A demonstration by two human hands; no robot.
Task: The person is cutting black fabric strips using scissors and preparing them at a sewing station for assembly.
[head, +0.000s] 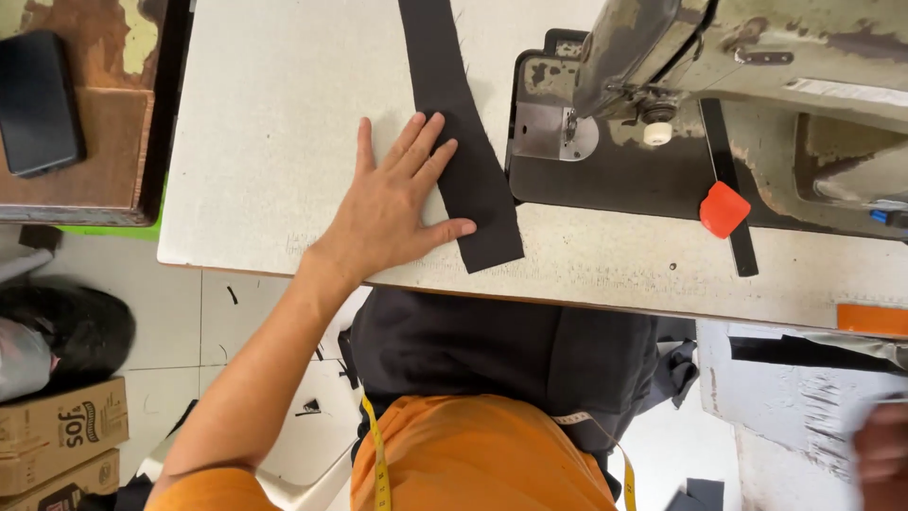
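Left hand: left hand (392, 203) lies flat with fingers spread, pressing the near end of the dark fabric strip (461, 142).
Right hand: right hand (884, 454) is blurred; cannot tell its pose.
Strip: runs from the bench's (265, 114) far edge towards its near edge, just left of the sewing machine (738, 85).

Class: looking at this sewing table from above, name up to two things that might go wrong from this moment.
1. The black fabric strip ends near the table edge; pinned only by the left hand's fingertips, it may slip off.
2. The right hand is low and blurred, away from the sewing machine, so the strip may shift unguided.
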